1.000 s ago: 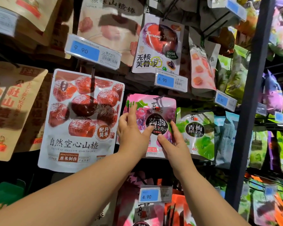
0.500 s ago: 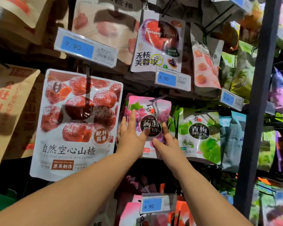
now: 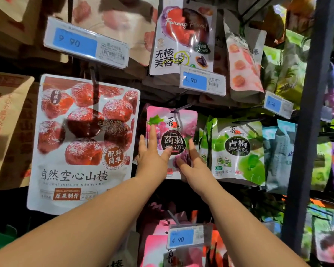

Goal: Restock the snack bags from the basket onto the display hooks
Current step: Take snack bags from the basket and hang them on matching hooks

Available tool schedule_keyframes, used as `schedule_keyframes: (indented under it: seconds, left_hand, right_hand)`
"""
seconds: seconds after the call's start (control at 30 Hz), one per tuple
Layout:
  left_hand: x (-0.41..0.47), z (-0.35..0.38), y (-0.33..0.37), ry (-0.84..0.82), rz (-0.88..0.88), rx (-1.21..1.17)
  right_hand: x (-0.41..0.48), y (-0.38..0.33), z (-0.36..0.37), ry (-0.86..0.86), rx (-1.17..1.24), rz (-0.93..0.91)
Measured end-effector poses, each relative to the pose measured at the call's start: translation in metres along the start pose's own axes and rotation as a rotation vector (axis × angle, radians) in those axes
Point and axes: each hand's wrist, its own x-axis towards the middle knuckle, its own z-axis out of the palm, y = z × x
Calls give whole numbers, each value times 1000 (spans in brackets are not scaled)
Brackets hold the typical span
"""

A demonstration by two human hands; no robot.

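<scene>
A big bag of red fruit [image 3: 81, 141] hangs on the left and a green bag [image 3: 237, 149] on the right, with the pink snack bag [image 3: 174, 120] between them, its top on a wire hook [image 3: 183, 107]. The left hand [image 3: 152, 157] lies on the pink bag's left side, its grip apart with straight fingers. The right hand [image 3: 193, 164] is at the lower right corner, thumb on the front; whether its grip pinches the bag I cannot tell.
</scene>
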Motion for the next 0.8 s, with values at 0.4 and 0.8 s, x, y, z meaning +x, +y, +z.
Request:
schedule_keyframes:
  seconds: [0.4, 0.8]
  left_hand:
    - [-62, 2, 12, 56, 245, 372]
    - [-166, 87, 6, -215, 456, 167]
  right_hand:
    - [-58, -12, -26, 53, -159, -155]
    - [-178, 65, -106, 174, -327, 43]
